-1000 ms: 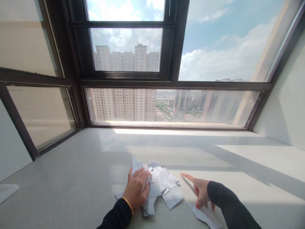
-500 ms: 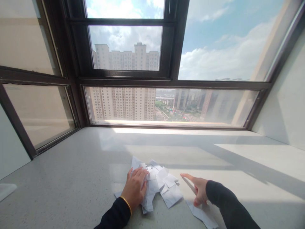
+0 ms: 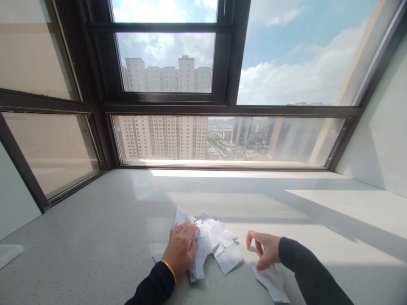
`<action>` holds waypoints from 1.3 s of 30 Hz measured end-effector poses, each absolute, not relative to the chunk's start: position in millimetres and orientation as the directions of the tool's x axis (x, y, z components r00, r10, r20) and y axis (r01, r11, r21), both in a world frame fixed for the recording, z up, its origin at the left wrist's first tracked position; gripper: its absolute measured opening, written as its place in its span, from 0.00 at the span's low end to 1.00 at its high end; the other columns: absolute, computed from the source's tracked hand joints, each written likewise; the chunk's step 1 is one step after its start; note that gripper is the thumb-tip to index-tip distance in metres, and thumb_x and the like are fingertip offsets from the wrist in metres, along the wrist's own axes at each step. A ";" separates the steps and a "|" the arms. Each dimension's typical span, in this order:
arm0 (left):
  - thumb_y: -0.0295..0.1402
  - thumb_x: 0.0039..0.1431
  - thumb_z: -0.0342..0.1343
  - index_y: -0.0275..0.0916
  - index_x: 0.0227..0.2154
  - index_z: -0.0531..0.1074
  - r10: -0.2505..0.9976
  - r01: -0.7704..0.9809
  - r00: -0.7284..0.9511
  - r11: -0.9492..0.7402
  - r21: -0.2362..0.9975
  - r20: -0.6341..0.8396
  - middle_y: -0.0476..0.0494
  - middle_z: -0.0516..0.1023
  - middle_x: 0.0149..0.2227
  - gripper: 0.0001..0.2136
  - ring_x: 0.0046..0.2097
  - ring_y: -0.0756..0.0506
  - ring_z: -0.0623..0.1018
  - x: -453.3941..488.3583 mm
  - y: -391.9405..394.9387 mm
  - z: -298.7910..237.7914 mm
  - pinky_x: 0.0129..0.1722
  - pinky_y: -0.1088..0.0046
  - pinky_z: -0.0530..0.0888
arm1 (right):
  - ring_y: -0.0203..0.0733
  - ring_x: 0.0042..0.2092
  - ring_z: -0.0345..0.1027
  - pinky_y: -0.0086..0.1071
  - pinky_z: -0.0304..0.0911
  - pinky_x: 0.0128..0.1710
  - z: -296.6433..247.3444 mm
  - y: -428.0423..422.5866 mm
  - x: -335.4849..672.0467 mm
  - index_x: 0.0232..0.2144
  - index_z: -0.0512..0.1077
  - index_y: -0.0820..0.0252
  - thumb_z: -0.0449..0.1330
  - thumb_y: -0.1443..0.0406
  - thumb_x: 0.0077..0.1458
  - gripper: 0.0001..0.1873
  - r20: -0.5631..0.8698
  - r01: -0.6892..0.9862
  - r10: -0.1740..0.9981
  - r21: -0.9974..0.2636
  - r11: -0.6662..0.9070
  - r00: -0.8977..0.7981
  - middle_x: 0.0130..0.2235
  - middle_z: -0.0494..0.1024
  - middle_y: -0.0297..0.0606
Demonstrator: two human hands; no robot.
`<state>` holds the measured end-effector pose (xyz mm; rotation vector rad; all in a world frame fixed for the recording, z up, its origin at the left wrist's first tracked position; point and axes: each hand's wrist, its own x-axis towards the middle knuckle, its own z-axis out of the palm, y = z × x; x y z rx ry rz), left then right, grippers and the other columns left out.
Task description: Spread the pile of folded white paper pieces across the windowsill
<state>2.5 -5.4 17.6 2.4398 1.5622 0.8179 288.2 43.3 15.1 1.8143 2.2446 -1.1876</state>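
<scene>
My left hand (image 3: 181, 245), a gold bangle at its wrist, rests on the left side of a loose pile of white folded papers (image 3: 229, 255). Its fingers lie over the papers and hide part of them. To the right of the pile, a separate white folded paper (image 3: 270, 281) lies on the pale speckled sill. Above the far end of that paper is my right hand (image 3: 265, 249), its index finger bent and its thumb held apart from it. Nothing shows between those fingers; the thumb tip is close to the paper, and I cannot tell whether it touches.
The speckled window sill (image 3: 95, 237) runs back to dark-framed windows (image 3: 222, 111). At the far left edge lies part of a white object (image 3: 9, 254). A white wall (image 3: 388, 127) bounds the right side. Sunlight and shadow bands cross the sill.
My right index finger, stretched out before, has bent inward. The separate paper has shifted slightly under my right hand. My left hand stays on the pile.
</scene>
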 end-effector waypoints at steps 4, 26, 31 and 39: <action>0.23 0.49 0.43 0.41 0.42 0.64 0.871 0.802 0.319 -0.458 0.382 0.374 0.44 0.70 0.45 0.16 0.50 0.43 0.65 2.5 -4.0 14.6 0.52 0.54 0.55 | 0.27 0.12 0.51 0.23 0.51 0.12 12.5 42.4 281.8 0.26 0.61 0.59 0.64 0.72 0.25 0.21 -0.498 0.914 0.830 -0.405 0.032 -0.250 0.13 0.58 0.17; 0.24 0.49 0.43 0.41 0.41 0.64 0.848 0.809 0.320 -0.477 0.343 0.423 0.43 0.71 0.44 0.16 0.49 0.42 0.67 0.4 -0.5 10.4 0.50 0.54 0.59 | 0.31 0.18 0.58 0.26 0.55 0.20 9.2 35.0 281.0 0.17 0.64 0.60 0.63 0.72 0.22 0.13 -0.538 0.886 0.804 -0.463 -0.030 -0.254 0.12 0.63 0.22; 0.24 0.48 0.43 0.41 0.42 0.65 0.835 0.807 0.319 -0.487 0.333 0.448 0.43 0.71 0.44 0.17 0.48 0.42 0.67 -0.4 0.8 7.1 0.49 0.54 0.60 | 0.30 0.18 0.59 0.23 0.52 0.18 13.4 31.7 277.1 0.13 0.69 0.61 0.64 0.67 0.24 0.07 -0.482 0.835 0.801 -0.549 0.040 -0.355 0.14 0.67 0.26; 0.25 0.48 0.44 0.41 0.43 0.64 0.824 0.822 0.314 -0.485 0.299 0.472 0.43 0.71 0.45 0.18 0.48 0.43 0.68 -0.9 1.2 8.2 0.49 0.57 0.61 | 0.28 0.17 0.54 0.23 0.48 0.17 11.8 28.4 265.2 0.11 0.67 0.62 0.67 0.60 0.20 0.15 -0.465 0.836 0.779 -0.532 0.134 -0.421 0.13 0.63 0.25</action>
